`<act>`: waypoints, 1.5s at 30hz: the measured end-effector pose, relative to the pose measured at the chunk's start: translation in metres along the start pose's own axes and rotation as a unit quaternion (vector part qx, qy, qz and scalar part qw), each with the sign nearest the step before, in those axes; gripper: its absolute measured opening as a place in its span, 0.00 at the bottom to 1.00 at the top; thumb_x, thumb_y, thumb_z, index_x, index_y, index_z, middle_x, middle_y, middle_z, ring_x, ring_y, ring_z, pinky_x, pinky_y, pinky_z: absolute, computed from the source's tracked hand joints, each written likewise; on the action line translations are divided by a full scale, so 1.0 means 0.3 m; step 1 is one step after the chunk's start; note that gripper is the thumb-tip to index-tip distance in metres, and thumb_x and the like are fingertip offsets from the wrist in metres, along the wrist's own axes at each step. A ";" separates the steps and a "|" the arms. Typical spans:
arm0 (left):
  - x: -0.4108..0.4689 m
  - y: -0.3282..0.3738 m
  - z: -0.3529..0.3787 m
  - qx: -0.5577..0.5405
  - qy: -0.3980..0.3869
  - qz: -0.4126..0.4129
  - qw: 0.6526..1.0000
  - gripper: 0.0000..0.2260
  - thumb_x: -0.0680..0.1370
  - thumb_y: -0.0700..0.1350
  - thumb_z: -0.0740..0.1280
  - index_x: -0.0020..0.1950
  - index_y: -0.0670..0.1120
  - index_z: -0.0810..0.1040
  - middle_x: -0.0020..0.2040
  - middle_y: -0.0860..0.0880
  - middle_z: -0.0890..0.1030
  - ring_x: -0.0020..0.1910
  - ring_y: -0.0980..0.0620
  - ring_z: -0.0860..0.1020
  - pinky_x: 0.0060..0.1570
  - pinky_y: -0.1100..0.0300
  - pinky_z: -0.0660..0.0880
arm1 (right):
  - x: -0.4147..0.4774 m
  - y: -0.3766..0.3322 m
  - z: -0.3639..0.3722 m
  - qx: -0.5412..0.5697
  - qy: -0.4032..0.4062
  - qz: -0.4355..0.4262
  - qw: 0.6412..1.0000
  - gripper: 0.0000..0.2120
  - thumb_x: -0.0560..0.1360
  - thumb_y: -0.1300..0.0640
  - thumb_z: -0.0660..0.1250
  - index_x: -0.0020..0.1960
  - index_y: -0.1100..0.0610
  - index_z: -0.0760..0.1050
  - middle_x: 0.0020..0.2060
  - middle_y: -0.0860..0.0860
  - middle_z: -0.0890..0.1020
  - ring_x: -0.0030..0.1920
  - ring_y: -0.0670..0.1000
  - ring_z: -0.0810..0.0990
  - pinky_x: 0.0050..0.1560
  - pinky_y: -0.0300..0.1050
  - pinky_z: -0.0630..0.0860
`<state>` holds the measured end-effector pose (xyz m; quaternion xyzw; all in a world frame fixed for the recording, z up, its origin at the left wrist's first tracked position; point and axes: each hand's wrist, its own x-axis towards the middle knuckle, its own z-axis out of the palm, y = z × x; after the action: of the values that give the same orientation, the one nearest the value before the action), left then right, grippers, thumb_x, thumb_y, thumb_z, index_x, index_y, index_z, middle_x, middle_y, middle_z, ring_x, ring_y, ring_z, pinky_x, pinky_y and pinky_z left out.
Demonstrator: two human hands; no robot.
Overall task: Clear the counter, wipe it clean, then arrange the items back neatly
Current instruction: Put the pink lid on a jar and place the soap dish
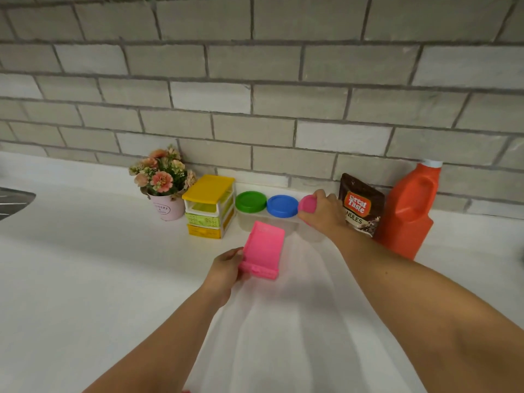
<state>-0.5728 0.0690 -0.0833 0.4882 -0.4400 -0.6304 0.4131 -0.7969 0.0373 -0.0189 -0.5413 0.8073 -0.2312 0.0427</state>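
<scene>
My left hand grips a pink rectangular plastic holder over the white surface. My right hand curls round the pink-lidded clear jar, beside the blue-lidded jar by the wall.

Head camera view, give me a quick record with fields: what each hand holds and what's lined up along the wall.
left hand: grips pink plastic box
right hand: grips pink-lidded jar by its top
wall row, left to right: flower pot, yellow mini drawer unit, green-lidded jar, blue-lidded jar, pink-lidded jar, Great Taste pouch, orange bottle
surface: white counter
</scene>
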 end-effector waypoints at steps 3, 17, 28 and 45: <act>0.018 0.001 -0.022 -0.013 -0.009 -0.006 1.000 0.10 0.81 0.38 0.56 0.52 0.42 0.77 0.40 0.43 0.77 0.38 0.48 0.74 0.36 0.61 0.75 | 0.028 0.009 0.037 -0.064 -0.021 -0.030 0.997 0.21 0.75 0.49 0.62 0.65 0.57 0.68 0.62 0.59 0.71 0.62 0.60 0.70 0.61 0.49 0.67; 0.015 -0.001 -0.080 -0.003 -0.007 0.001 1.000 0.11 0.81 0.39 0.56 0.48 0.41 0.77 0.30 0.46 0.71 0.27 0.51 0.68 0.24 0.66 0.67 | 0.034 0.004 0.095 -0.127 -0.122 -0.021 0.984 0.28 0.81 0.45 0.47 0.77 0.53 0.43 0.76 0.56 0.44 0.76 0.57 0.40 0.73 0.60 0.42; -0.035 0.060 -0.191 -0.022 0.019 0.046 0.999 0.12 0.81 0.39 0.55 0.47 0.40 0.78 0.41 0.41 0.79 0.37 0.45 0.75 0.43 0.51 0.74 | -0.240 -0.239 0.132 0.172 -0.095 -0.284 0.938 0.16 0.76 0.53 0.66 0.61 0.58 0.76 0.51 0.50 0.70 0.53 0.49 0.72 0.55 0.44 0.70; 0.056 0.228 -0.473 -0.095 0.020 0.045 0.994 0.10 0.80 0.40 0.56 0.41 0.44 0.73 0.36 0.46 0.73 0.34 0.51 0.69 0.36 0.60 0.70 | -0.340 -0.600 0.229 0.098 -0.087 -0.272 0.953 0.10 0.76 0.59 0.65 0.55 0.62 0.77 0.54 0.56 0.72 0.54 0.54 0.73 0.56 0.43 0.69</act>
<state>-0.4308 0.0131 -0.0414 0.4390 -0.3913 -0.6403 0.4941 -0.5792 0.0508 -0.0230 -0.7518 0.5957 -0.2641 0.1008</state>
